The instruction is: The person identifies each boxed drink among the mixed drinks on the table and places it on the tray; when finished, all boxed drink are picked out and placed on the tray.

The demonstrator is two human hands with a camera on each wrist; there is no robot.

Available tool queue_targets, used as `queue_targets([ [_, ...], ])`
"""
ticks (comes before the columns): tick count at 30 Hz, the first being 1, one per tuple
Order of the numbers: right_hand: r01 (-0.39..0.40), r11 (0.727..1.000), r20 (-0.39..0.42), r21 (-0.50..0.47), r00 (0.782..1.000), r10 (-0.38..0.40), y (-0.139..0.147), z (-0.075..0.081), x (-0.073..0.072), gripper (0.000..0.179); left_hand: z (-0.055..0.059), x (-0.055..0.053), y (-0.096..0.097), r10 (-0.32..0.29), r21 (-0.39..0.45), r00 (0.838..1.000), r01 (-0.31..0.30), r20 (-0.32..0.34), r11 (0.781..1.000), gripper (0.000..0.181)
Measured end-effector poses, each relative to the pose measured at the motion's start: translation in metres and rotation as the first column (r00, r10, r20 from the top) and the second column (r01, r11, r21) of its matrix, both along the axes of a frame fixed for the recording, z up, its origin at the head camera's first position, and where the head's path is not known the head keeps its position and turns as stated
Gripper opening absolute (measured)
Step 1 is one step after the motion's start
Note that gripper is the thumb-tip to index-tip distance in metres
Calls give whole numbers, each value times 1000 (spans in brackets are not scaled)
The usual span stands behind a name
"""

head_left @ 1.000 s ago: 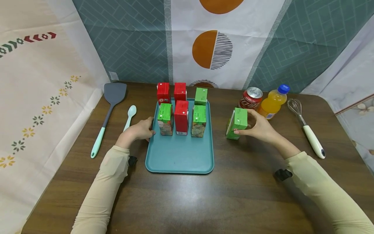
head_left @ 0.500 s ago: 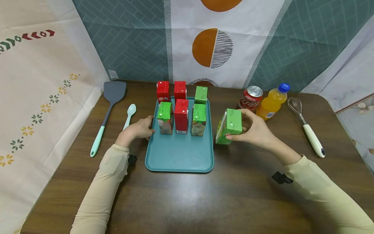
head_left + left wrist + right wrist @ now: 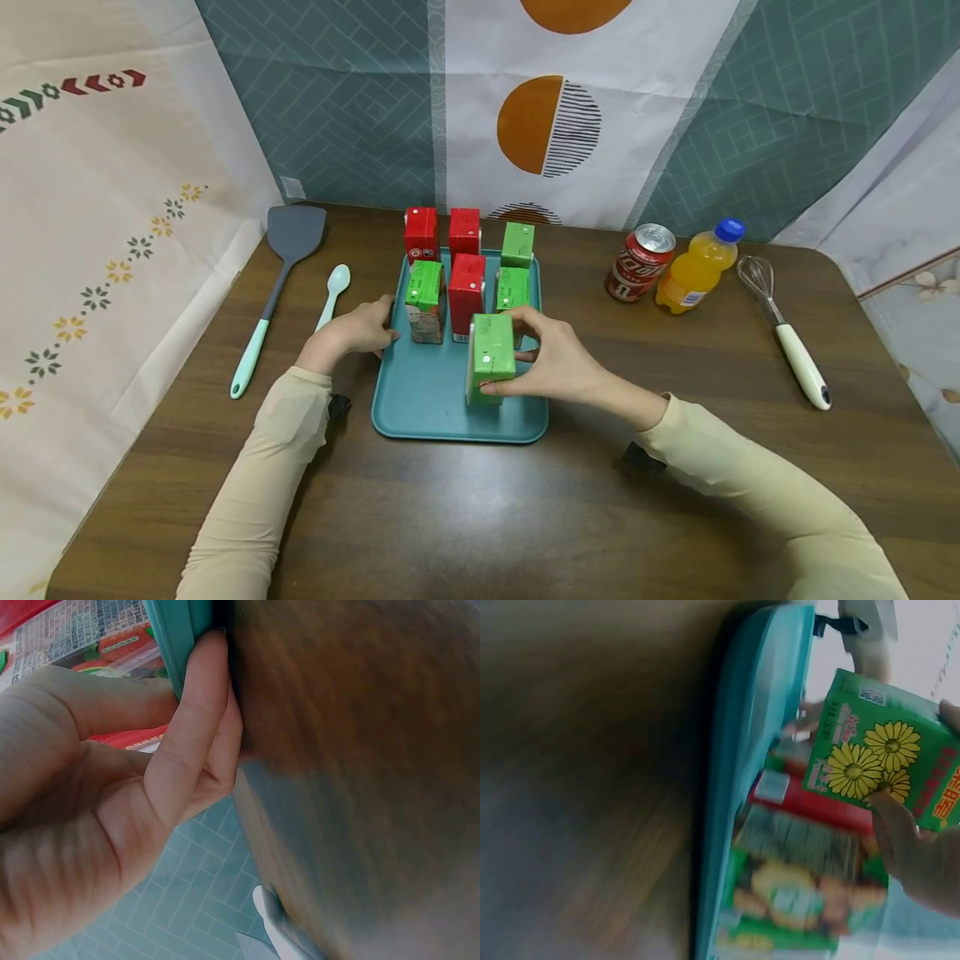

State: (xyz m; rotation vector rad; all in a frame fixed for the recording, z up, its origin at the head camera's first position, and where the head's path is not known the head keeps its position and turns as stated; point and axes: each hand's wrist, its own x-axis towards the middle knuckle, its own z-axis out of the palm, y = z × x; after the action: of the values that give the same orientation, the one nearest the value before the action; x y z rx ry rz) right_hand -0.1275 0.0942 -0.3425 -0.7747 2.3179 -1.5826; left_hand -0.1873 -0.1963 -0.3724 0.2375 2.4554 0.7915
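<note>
My right hand [image 3: 562, 362] grips a green drink carton [image 3: 492, 354] between thumb and fingers, over the front part of the teal tray [image 3: 420, 404]. In the right wrist view this carton [image 3: 877, 746] shows yellow flowers on its side, and its lower end stands above the tray rim [image 3: 731, 780]. My left hand [image 3: 360, 327] pinches the tray's left rim, with the thumb inside and the fingers outside in the left wrist view. Behind the held carton stand red cartons [image 3: 467, 296] and green cartons [image 3: 425, 304] in rows; the right hand partly hides the nearer right one.
To the right stand a red soda can [image 3: 640, 262] and an orange drink bottle [image 3: 697, 268], with a whisk [image 3: 798, 358] lying beyond them. A grey spatula [image 3: 292, 237] and a pale green spoon [image 3: 335, 287] lie left of the tray. Fabric hangs behind the table.
My right hand has carried the green carton leftward from the table beside the soda can to over the tray's front part. The left hand has stayed at the tray rim.
</note>
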Motion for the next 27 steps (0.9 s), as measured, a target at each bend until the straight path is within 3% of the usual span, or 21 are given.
queue_targets([
  [5,-53,998,0,27,999,53,-33,-6,-1,69,1,0,1,2,-6,1000,-2,2,1000,64],
  [11,-34,998,43,43,999,32,-61,-13,-2,70,0,1,3,5,9,1000,-5,2,1000,64],
  [16,-16,996,47,87,999,12,-71,-18,-4,69,-1,1,5,11,21,1000,-11,8,1000,65],
  [21,-56,990,79,127,996,46,-76,-20,1,71,-2,1,5,5,20,1000,-5,11,1000,64],
  [27,-87,977,34,193,996,82,-74,-19,5,82,-2,3,2,-6,7,1000,6,-6,1000,62],
])
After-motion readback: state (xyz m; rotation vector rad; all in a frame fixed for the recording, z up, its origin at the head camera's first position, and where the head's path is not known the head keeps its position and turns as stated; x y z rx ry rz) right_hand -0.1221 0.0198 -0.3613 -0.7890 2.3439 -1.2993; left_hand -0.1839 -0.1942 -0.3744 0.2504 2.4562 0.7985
